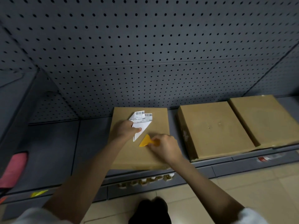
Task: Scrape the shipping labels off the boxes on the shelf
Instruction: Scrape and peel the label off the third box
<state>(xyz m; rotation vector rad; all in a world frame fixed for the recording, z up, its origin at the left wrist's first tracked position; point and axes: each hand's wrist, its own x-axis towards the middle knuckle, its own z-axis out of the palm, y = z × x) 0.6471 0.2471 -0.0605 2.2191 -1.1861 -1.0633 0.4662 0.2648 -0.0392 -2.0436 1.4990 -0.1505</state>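
Note:
A flat cardboard box (158, 120) lies on the grey shelf (53, 151) in front of me. A white shipping label (142, 120) with barcodes is peeled up and folded over on its top. My left hand (125, 129) pinches the label's lower folded part. My right hand (165, 147) grips the handle of a yellow plastic scraper (145, 141), whose wide blade rests on the box just below the label. Two more flat cardboard boxes (215, 126) (265, 120) lie to the right, with no label showing on their tops.
A dark pegboard wall (145, 46) rises behind the shelf. A pink-red object (14, 168) sits at the shelf's left end, and a yellow tag (38, 193) on the front rail. Small bottles (145, 181) show on a lower level. Tiled floor (242, 183) lies below right.

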